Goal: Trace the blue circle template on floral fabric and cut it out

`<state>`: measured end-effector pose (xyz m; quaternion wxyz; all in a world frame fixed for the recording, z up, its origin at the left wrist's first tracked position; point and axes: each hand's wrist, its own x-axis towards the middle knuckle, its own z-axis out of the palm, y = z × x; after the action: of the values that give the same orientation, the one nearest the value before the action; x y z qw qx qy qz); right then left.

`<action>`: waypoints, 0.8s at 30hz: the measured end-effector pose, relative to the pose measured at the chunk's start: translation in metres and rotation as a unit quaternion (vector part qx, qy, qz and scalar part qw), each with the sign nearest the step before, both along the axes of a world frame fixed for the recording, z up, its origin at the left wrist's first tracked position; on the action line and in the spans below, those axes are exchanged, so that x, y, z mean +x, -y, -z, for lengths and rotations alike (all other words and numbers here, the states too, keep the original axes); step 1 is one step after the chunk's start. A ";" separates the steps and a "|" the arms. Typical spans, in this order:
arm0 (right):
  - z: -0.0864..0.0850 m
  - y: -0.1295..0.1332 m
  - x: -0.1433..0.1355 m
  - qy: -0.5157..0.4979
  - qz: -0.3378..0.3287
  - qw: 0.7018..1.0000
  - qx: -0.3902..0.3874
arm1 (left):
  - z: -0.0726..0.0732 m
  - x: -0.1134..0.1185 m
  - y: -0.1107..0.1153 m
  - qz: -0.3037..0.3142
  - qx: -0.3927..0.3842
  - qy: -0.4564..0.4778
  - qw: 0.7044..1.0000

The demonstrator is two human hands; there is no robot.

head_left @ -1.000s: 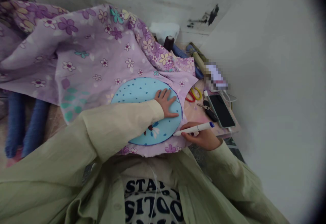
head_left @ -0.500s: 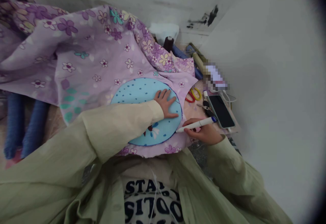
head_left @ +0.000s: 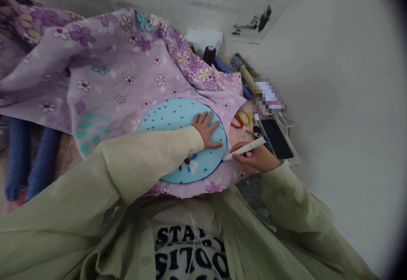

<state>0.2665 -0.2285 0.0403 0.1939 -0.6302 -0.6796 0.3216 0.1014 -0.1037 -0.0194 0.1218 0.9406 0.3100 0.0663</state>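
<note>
A round light-blue disc (head_left: 171, 116) with dark dots lies on purple floral fabric (head_left: 121, 85). My left hand (head_left: 207, 131) presses flat on the disc near its right edge, fingers spread. In my right hand (head_left: 256, 157) is a white marker pen (head_left: 244, 149) with a blue end, gripped between the fingers. Its tip meets the fabric at the disc's lower right edge. A dark blue line follows the disc's rim on the right and lower side. My left sleeve hides part of the disc.
Right of the fabric lie scissors (head_left: 244, 118) with red and yellow handles and a dark-screened phone (head_left: 277, 138) with a white cable. A dark thread spool (head_left: 209, 55) stands behind. Blue rolls (head_left: 43, 161) lie at the left. A grey wall (head_left: 343, 102) rises at the right.
My right hand has moved the marker a little up and right along the disc's edge. My left hand stays spread on the disc.
</note>
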 end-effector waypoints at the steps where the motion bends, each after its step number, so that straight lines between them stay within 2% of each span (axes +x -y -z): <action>1: -0.001 -0.002 0.001 0.007 -0.007 1.000 0.001 | 0.001 0.000 0.000 0.000 0.004 0.005 1.000; 14: -0.005 -0.020 0.014 -0.011 -0.022 1.000 -0.019 | 0.004 -0.001 0.000 0.001 0.028 0.032 0.999; 24: -0.001 -0.029 0.023 -0.005 -0.007 1.000 0.019 | 0.003 0.000 0.000 0.006 0.016 0.031 0.999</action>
<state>0.2894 -0.1996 0.0411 0.2071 -0.6200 -0.6888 0.3135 0.1010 -0.1032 -0.0227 0.1170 0.9416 0.2996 0.1000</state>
